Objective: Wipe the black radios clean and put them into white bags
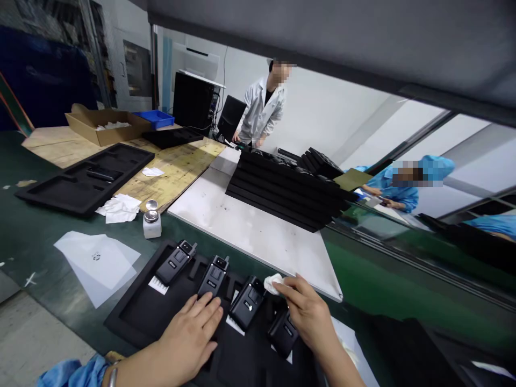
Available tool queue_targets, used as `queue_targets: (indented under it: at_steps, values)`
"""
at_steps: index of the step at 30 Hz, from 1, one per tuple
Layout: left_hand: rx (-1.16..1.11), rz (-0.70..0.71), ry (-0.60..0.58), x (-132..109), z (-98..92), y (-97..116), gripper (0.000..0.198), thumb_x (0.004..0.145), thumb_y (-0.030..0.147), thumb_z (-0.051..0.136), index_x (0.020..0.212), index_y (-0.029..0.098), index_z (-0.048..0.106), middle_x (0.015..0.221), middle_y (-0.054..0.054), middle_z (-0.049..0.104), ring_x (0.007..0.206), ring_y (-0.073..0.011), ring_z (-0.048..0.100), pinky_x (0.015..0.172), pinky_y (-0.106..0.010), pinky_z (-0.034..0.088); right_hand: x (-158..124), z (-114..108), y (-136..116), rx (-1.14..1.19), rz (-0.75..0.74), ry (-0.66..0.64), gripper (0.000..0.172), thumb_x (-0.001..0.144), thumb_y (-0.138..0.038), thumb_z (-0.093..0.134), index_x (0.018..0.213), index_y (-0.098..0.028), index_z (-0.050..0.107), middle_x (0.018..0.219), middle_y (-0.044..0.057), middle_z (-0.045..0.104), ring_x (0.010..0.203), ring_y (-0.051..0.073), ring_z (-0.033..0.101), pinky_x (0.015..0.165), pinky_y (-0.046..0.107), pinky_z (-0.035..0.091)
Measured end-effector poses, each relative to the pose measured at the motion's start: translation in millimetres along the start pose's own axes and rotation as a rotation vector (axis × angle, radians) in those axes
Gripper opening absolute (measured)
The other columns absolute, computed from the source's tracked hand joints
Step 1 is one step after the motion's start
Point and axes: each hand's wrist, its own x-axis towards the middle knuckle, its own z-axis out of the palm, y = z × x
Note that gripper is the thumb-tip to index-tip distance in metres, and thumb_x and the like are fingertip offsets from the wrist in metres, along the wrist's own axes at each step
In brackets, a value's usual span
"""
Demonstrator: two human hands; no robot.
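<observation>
A black foam tray (pixel 121 318) lies in front of me, holding several black handheld devices with stubby antennas, set in a slanted row. My left hand (pixel 192 329) rests palm down with fingers stretched, the fingertips at the lower end of the second device (pixel 214 275) from the left. Pinched between thumb and fingers of my right hand (pixel 308 309) is a crumpled white wipe (pixel 273 283). It hovers by the upper right of the third device (pixel 247 303). My right hand partly covers the rightmost device (pixel 283 332). Leftmost is another device (pixel 176 262), untouched.
A white pump bottle (pixel 152 224), crumpled tissues (pixel 120 207) and translucent sheets (pixel 97 263) lie on the green bench to the left. Another foam tray (pixel 52 200) sits farther left. Beyond the white board (pixel 201 196) are stacked black trays (pixel 282 188). Other people work behind.
</observation>
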Motion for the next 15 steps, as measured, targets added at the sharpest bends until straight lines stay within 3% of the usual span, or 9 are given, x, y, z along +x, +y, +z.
queue_targets:
  at_steps: [3, 6, 10, 15]
  values:
    - [-0.079, 0.162, -0.078, 18.0, 8.0, 21.2, 0.07, 0.088, 0.033, 0.062, 0.15, 0.022, 0.032, 0.158, -0.006, 0.03, 0.145, -0.0283, 0.028, 0.119, -0.048, 0.024, -12.6, 0.2, -0.3, 0.008, 0.023, 0.032, 0.031, 0.092, -0.013, 0.047, 0.104, -0.025, 0.073, 0.093, 0.003, 0.064, 0.083, 0.017, 0.066, 0.106, 0.053, 0.046]
    - [-0.141, 0.257, -0.137, 36.2, 21.5, 36.5, 0.073, 0.092, 0.048, 0.058, 0.152, 0.018, 0.029, 0.158, -0.01, 0.029, 0.148, -0.0291, 0.021, 0.12, -0.05, 0.018, 0.8, 20.0, -12.2, -0.02, -0.011, -0.004, 0.037, 0.089, -0.007, 0.045, 0.1, -0.026, 0.075, 0.089, 0.004, 0.065, 0.083, 0.017, 0.065, 0.103, 0.052, 0.048]
    - [-0.17, 0.291, -0.21, 45.9, 31.7, 39.0, 0.065, 0.097, 0.053, 0.044, 0.149, 0.014, 0.037, 0.153, -0.013, 0.04, 0.149, -0.0291, 0.014, 0.121, -0.052, 0.008, 22.8, 36.4, -17.5, -0.076, -0.021, -0.075, 0.041, 0.085, 0.0, 0.046, 0.097, -0.025, 0.076, 0.087, 0.005, 0.065, 0.081, 0.018, 0.062, 0.104, 0.051, 0.046]
    - [-0.209, 0.287, -0.221, 43.5, 25.1, 37.0, 0.063, 0.098, 0.05, 0.042, 0.149, 0.013, 0.036, 0.153, -0.01, 0.04, 0.149, -0.0271, 0.015, 0.122, -0.049, 0.007, 3.2, 27.9, -13.5, -0.075, -0.021, -0.067, 0.042, 0.086, 0.0, 0.041, 0.101, -0.022, 0.074, 0.09, 0.006, 0.064, 0.083, 0.018, 0.062, 0.103, 0.051, 0.047]
